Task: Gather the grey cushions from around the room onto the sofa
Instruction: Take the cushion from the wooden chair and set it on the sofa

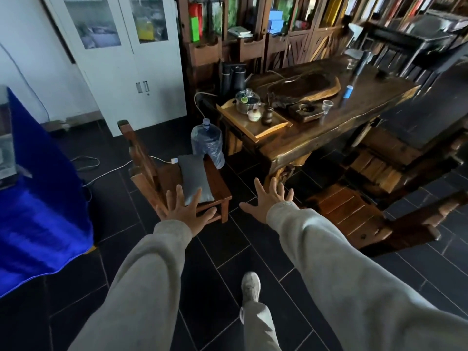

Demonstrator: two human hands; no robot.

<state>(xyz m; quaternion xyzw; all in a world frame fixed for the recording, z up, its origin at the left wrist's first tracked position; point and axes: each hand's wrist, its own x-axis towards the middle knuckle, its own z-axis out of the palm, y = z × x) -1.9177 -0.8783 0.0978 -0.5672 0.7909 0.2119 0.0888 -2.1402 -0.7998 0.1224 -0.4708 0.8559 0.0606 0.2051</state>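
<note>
A grey cushion [193, 178] lies lengthwise on the seat of a small wooden chair [217, 183] in the middle of the view. My left hand [186, 210] is stretched out with fingers spread, its fingertips in front of the cushion's near end, holding nothing. My right hand [268, 200] reaches forward to the right of the chair, also spread and empty. Both arms wear grey sleeves. No sofa is in sight.
A big water bottle [207, 143] stands just behind the chair. A heavy wooden tea table [359, 110] with a tray, pot and cups fills the right. Blue cloth [43, 206] covers something at left. Cables [101, 173] trail over the dark tiled floor. Wooden benches [354, 211] sit under the table.
</note>
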